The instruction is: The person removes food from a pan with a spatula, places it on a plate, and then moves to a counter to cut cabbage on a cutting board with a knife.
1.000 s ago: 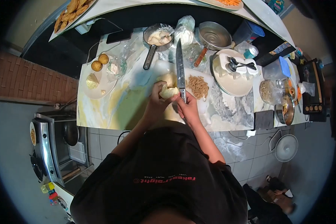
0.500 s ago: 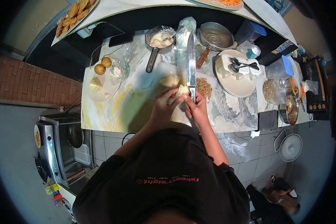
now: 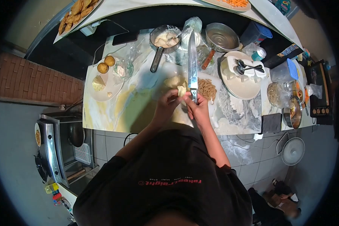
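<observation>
While the left hand [image 3: 167, 107] pinches a pale piece [image 3: 182, 90], the right hand [image 3: 200, 110] grips a long knife [image 3: 192, 66], blade pointing away. Brown strips [image 3: 206, 89] lie on the white board [image 3: 211, 108].

From where I stand, the black shirt [image 3: 162, 162] at the near side carries red lettering [image 3: 170, 182], upside down, that I make out as "fakestraight" with a ©-like mark. A tiny pale line beside it includes "LOST" and "HURT". On the far right, the turquoise-labelled jar's [image 3: 258, 55] print is too small to read.
</observation>
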